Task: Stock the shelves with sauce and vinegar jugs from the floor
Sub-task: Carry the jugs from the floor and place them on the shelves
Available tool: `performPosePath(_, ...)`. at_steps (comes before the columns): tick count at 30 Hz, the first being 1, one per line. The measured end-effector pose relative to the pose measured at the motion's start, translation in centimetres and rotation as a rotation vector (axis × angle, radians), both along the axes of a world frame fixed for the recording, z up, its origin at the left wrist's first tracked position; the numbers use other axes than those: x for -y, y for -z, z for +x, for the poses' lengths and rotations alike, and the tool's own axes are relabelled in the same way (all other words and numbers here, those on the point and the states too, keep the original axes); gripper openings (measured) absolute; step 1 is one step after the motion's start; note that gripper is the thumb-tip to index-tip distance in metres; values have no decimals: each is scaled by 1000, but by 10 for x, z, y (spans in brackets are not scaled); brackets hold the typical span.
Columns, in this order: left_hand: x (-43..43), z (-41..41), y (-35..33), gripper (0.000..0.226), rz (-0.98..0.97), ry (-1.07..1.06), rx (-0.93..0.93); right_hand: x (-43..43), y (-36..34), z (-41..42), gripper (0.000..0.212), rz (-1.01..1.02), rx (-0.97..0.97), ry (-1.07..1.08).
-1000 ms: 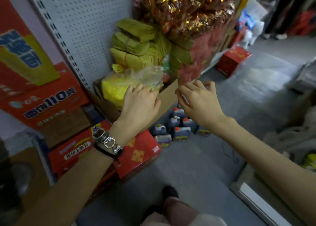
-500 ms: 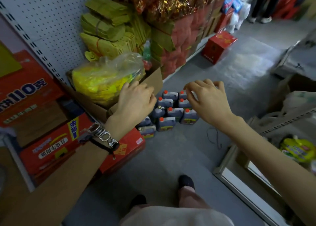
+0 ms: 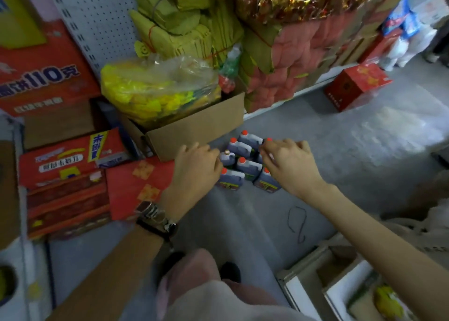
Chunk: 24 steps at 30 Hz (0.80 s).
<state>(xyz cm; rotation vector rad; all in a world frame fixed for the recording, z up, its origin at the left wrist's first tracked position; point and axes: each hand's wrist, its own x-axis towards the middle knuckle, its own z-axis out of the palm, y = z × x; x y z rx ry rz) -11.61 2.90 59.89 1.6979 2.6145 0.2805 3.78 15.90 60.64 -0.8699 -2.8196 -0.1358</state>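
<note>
Mostly, the cluster of small dark plastic jugs with red caps is covered by the two hands, so the count cannot be made out. One jug on its left side shows a paler, brownish cap. The jugs stand upright and packed together on the grey floor, just beside the front right corner of the open brown cardboard box. Motion blur softens their labels past reading.

The left hand hangs over the jugs nearest the box, back of the hand toward the camera, fingers bent downward. Its fingertips are hidden behind the knuckles, so I cannot tell whether it grips a jug or only hovers. A metal bracelet and dark band circle that wrist.

The right hand reaches over the jugs farthest from the box, fingers curled with the tips next to a red cap. Whether they pinch it cannot be told either.

Inside the box sits a clear plastic bag of yellow goods. A flat red carton lies against the box's near side, partly under the left forearm.
</note>
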Motion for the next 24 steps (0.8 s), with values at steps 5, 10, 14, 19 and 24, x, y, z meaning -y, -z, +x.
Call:
performPosePath(5,-16,-22,22,21,-17,-77,-26,-25,36,-19,25,-16,4,-49)
performPosePath(10,-43,-46,70,24,-59,-92,-38,-51,92,-47,25,-41,-41,-87)
performPosePath(14,-70,-64,127,22,-94,-94,-39,-71,154,-74,22,-2,-16,-125)
performPosePath(19,-94,-88,220,22,-122,-115,-31,-89,249,-99,24,-7,9,-175)
performPosePath(24,-107,-104,313,23,-132,-127,-51,-100,350,-118,30,-75,16,-155)
